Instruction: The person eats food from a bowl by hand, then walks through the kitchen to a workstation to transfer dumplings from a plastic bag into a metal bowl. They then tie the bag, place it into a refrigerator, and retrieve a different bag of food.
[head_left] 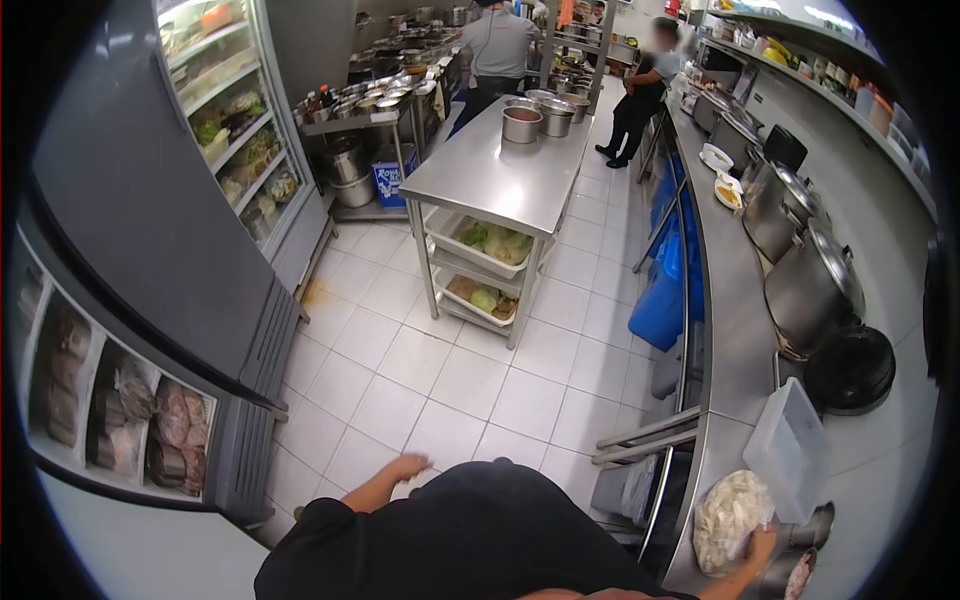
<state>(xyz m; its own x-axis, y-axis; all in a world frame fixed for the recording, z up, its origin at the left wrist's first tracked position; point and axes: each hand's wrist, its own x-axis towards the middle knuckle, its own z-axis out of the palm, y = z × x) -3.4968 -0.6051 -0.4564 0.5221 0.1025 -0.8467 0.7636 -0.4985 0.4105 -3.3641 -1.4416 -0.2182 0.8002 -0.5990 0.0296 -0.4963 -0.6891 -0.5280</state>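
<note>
On the steel counter at the lower right, a clear plastic bag of pale pieces (728, 518) lies bulging. My right hand (760, 543) is at its right edge, fingers closed on the plastic. Right behind the bag is a translucent plastic container (790, 450), and steel pots (812, 525) stand beside my hand. My left hand (408, 467) is out over the tiled floor in front of my body, away from any surface. Its fingers are small and blurred.
A steel table (500, 180) with pots on top and vegetable trays below stands ahead. Large lidded pots (815, 285) line the right counter (712, 330). Fridges (150, 180) flank the left. Two people (497, 55) (645, 95) stand farther back. Blue bins (660, 290) sit under the counter.
</note>
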